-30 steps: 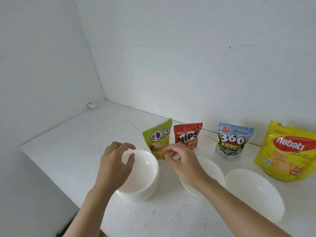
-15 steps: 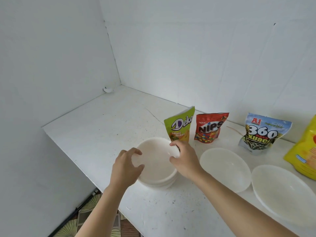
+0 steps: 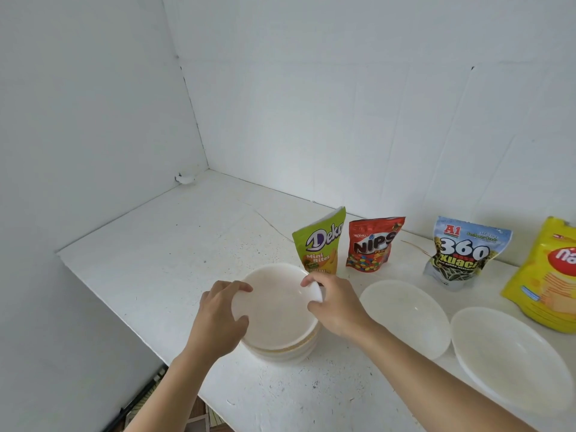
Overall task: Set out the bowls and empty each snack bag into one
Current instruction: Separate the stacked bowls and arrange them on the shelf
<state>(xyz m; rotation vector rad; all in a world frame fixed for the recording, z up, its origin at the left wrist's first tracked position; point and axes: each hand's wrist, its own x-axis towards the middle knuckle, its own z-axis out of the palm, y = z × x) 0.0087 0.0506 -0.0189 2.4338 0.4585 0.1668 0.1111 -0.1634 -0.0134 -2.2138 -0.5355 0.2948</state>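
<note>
A stack of white bowls (image 3: 280,350) stands near the counter's front edge. Its top bowl (image 3: 276,307) is tilted, gripped on the left rim by my left hand (image 3: 218,316) and on the right rim by my right hand (image 3: 333,304). Two more white bowls lie singly to the right, one (image 3: 405,316) beside the stack and one (image 3: 511,360) further right. Behind them stand a green Deka bag (image 3: 321,244), a red Nips bag (image 3: 372,244), a blue 360 Kuaci bag (image 3: 461,254) and a yellow Nabati bag (image 3: 548,275), cut off by the frame edge.
The white counter (image 3: 174,238) runs back left to a corner between two white walls, with a small white lump (image 3: 184,178) there. Its front edge drops to a patterned floor (image 3: 199,419) at the lower left.
The view has shifted slightly. My right hand has closed further over the top bowl's right rim, and the bowl now sits tilted above the stack between both hands.
</note>
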